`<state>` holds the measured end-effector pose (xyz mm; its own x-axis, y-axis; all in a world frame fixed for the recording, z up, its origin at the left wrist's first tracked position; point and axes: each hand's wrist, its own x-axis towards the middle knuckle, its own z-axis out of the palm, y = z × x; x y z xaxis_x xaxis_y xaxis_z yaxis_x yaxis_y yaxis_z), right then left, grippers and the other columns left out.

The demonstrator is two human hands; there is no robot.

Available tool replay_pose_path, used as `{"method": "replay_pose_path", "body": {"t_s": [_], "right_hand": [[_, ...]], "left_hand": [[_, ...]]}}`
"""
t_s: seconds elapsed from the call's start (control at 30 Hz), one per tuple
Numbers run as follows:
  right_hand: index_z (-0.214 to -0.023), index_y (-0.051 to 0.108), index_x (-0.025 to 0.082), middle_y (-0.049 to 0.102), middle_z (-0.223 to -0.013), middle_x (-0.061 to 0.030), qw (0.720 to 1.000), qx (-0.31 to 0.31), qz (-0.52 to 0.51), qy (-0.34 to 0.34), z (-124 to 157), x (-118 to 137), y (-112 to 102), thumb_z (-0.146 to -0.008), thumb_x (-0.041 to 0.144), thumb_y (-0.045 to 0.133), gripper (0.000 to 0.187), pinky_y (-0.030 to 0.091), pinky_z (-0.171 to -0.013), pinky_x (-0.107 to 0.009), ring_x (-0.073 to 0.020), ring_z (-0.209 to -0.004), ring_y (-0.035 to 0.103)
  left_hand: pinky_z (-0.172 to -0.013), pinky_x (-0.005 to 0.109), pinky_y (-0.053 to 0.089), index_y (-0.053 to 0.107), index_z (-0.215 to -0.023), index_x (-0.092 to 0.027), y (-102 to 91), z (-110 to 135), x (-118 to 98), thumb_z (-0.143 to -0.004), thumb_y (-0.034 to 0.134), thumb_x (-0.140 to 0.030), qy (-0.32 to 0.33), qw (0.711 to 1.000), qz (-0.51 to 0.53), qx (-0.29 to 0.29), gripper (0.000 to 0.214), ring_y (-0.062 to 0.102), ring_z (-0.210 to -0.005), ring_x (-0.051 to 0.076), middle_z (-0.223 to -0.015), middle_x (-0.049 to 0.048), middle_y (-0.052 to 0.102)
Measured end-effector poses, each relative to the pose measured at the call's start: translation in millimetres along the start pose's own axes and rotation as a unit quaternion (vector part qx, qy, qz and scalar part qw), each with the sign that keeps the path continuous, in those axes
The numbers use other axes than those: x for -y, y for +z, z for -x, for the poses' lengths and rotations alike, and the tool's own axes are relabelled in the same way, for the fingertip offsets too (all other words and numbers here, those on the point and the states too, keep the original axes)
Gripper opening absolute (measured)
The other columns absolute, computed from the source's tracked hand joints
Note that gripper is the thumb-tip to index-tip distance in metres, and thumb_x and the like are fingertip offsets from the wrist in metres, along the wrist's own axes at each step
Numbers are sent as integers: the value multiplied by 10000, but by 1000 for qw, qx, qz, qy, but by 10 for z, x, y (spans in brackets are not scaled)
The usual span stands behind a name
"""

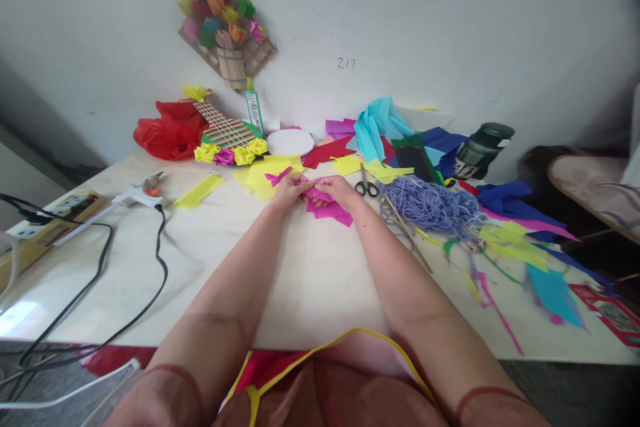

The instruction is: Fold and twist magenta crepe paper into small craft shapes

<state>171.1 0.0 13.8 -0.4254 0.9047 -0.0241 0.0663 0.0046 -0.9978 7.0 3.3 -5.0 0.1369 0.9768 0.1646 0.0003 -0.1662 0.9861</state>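
Note:
My left hand and my right hand meet at the middle of the table, both pinched on a strip of magenta paper. More magenta paper lies flat under and in front of the hands. A small magenta twisted piece rests on yellow paper just left of my left hand. Black-handled scissors lie right of my right hand.
A glue gun with its black cord and a power strip sit at the left. Purple yarn, wooden sticks and coloured paper scraps cover the right. Paper flowers, a white roll, a glue bottle and a dark jar stand along the wall.

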Motion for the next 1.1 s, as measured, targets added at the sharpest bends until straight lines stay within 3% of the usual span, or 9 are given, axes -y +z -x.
{"method": "replay_pose_path", "body": {"t_s": [0.2,0.43,0.53,0.67,0.87,1.1], "right_hand": [[-678,602,141,645,-488,-5,999,-22,25,5,9,9,38,-836,137,546,168,492,-438,-186,-113,-418,605],[-664,595,129,651,-501,-19,999,-24,16,22,23,33,29,-799,199,642,160,470,-417,-173,-111,-426,608],[-656,593,131,637,-479,-12,999,-27,19,26,21,35,7,-796,189,641,159,453,-390,-183,-114,-386,584],[-689,610,120,669,-538,-34,999,-13,-20,21,3,2,-44,-803,213,638,150,460,-397,-185,-119,-414,602],[-767,613,111,688,-586,-52,995,-31,-88,31,-32,-59,-92,-833,223,609,130,488,-425,-183,-116,-456,623],[-747,611,121,664,-531,-15,995,-75,-61,26,-84,-131,-65,-810,153,619,70,458,-389,-168,-95,-394,580]], "left_hand": [[-413,213,378,538,-640,-162,5,6,-13,-594,760,-437,4,1000,-17,-2,357,521,-409,97,-477,-34,555],[-417,219,401,514,-637,-165,-10,-13,11,-607,754,-456,7,999,-19,-50,378,510,-398,96,-460,-36,546],[-431,224,423,557,-688,-152,-13,-8,-6,-569,785,-428,-13,1000,-7,-28,377,537,-420,100,-521,-21,597],[-468,241,464,560,-690,-141,-13,1,-28,-521,816,-394,-26,999,23,-8,397,576,-450,120,-538,-8,616],[-481,244,479,555,-687,-140,-10,-23,-4,-511,820,-397,-12,998,43,-53,410,588,-458,120,-547,-6,625],[-537,264,506,598,-747,-128,-34,-14,7,-532,815,-375,-35,999,36,9,393,617,-508,137,-578,6,638]]}}
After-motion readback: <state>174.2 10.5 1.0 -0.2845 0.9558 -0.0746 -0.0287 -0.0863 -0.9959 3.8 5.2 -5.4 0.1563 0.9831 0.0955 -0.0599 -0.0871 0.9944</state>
